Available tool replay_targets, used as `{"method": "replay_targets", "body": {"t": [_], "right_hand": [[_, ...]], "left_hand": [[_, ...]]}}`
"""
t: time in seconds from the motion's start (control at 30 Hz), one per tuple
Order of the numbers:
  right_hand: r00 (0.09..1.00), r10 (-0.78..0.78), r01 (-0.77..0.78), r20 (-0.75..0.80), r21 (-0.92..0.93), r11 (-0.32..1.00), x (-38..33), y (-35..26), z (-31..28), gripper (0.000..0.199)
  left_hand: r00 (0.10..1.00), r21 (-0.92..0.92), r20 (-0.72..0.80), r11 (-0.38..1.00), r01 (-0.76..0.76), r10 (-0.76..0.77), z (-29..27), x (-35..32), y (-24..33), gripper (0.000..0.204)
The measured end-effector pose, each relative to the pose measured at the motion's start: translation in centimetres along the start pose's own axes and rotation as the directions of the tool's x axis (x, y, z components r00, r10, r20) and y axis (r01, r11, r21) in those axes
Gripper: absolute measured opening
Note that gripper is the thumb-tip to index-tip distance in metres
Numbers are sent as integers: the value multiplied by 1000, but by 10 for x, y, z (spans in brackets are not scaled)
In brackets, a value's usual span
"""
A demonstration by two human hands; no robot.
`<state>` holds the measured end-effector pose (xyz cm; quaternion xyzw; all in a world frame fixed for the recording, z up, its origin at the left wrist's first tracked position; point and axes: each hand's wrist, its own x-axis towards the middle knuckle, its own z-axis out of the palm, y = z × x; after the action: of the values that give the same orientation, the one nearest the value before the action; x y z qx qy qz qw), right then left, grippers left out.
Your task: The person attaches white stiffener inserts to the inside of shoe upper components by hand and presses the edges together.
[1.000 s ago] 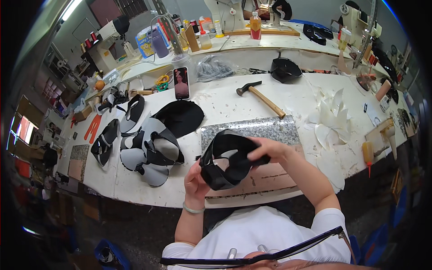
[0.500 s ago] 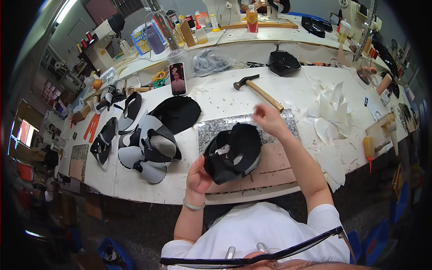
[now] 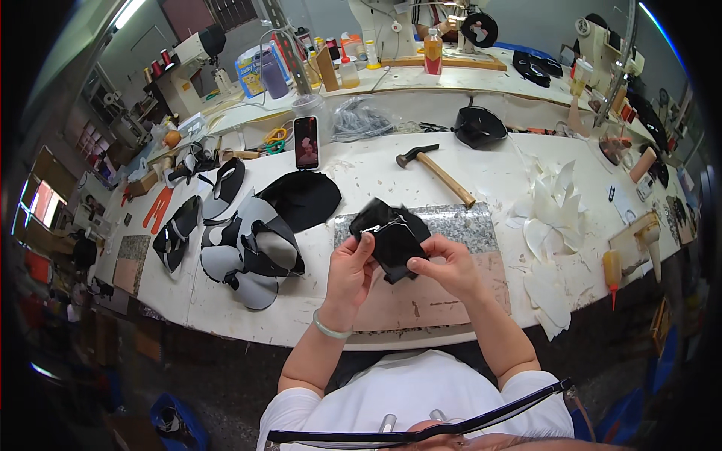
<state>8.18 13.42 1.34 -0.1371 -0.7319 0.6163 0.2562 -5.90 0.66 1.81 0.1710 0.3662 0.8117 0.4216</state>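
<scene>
A glossy black shoe upper is held up over the work board, gripped between both hands. My left hand pinches its left side, thumb in front, and a pale bangle circles that wrist. On its right side my right hand is closed, the thumb pressed on the lower right edge. Part of the upper's fabric-like black side shows behind. Beneath lies the board, a speckled stone slab at the far side and a pinkish pad nearer me. Beyond it rests a hammer with a wooden handle.
Grey and black shoe uppers pile up on the left, beside a flat black piece. A phone stands behind them. White cut pieces and a yellow glue bottle lie right. Across the table, another person's hand is at a sewing machine.
My right hand has come down from above the board and taken hold of the shoe upper. The upper has turned, showing a glossy face, and sits slightly higher in view.
</scene>
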Motion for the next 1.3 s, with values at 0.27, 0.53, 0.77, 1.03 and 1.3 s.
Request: {"method": "replay_targets", "body": {"t": [0.27,0.53,0.77,1.03,1.3], "right_hand": [[978,209,-197,5,362,911,12,7,-8,21],[976,210,-191,-56,235,953,22,5,-20,24],[979,124,-128,-161,-16,992,17,-9,-15,31],[989,57,-73,136,122,990,12,-12,-42,24],[988,144,-154,62,539,828,7,6,-26,21]], "left_hand": [[978,15,9,978,206,-206,15,10,-5,27],[972,84,-20,969,233,-233,17,21,-8,26],[984,78,21,982,172,-175,18,20,-13,29],[961,468,265,882,-61,-74,2,5,-15,29],[958,448,254,894,8,-136,12,3,-19,22]]}}
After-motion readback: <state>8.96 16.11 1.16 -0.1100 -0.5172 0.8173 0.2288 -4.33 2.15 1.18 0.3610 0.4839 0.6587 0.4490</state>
